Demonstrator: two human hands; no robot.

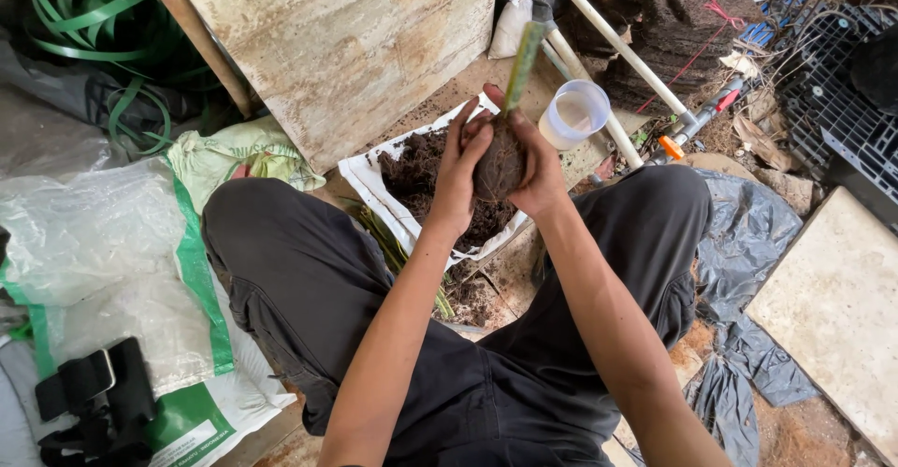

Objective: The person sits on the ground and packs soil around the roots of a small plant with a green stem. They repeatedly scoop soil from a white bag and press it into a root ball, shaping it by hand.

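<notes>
Fingers [465, 140] of both hands curl around a dark ball of soil [498, 163], pressed to it from either side. The left hand [458, 182] cups its left flank with the fingers bent and close together; the right hand [538, 172] wraps its right flank, thumb and fingers closed against it. A green stem [524, 56] stands up out of the ball, tilted slightly to the right. The ball is held in the air just above a white sack [369, 172] that lies open on the ground and carries loose dark soil [416, 163].

By size: a broad weathered board [355, 37] leans behind the sack at the top of the view. A clear and green plastic bag [103, 243] lies flat at the left edge of the ground, with a black strap buckle [94, 397] on it near the bottom left corner. A pale stone slab [837, 317] sits at the right edge, beside crumpled grey plastic sheeting [748, 233]. Dark fibrous blocks [673, 28] are stacked near the top right, and a white pipe [608, 32] runs slantwise in front of them. Coiled green strapping [84, 18] fills the top left corner. A translucent cup [575, 114] stands just right of the hands, near the pipe. Green cuttings [393, 247] lie beside the sack's near edge.
</notes>
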